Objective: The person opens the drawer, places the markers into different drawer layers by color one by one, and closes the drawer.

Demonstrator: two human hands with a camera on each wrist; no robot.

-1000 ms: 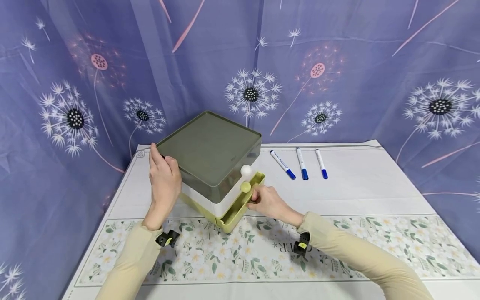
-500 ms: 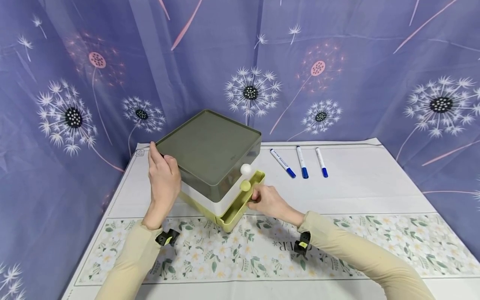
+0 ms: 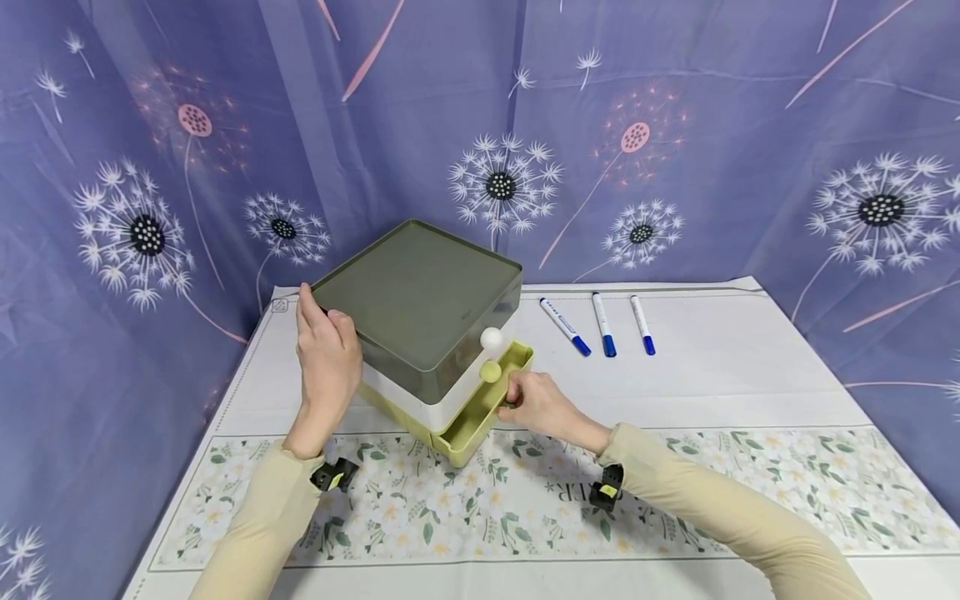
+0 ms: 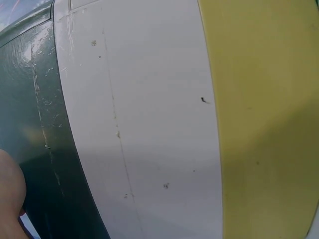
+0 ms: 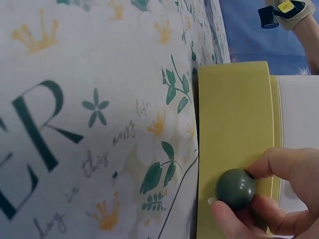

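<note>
A tiered drawer box (image 3: 420,292) stands at an angle on the table, dark green on top, white in the middle and yellow-green below. Its bottom drawer (image 3: 480,427) is partly pulled out, and the part of its inside that shows holds nothing. In the right wrist view my right hand (image 3: 543,407) pinches the drawer's round dark green knob (image 5: 235,189) between thumb and fingers. My left hand (image 3: 328,367) rests with extended fingers against the left side of the dark green tier; the left wrist view shows the box's side wall (image 4: 144,119) close up.
Three blue-capped white markers (image 3: 566,327) lie behind and to the right of the box. A white cloth (image 3: 712,367) with a floral band covers the table. Purple dandelion-print curtain (image 3: 675,100) hangs at the back and sides.
The bottom drawer has come out slightly further toward the lower right, with my right hand moving along on its knob. The left hand and the box body stay put.
</note>
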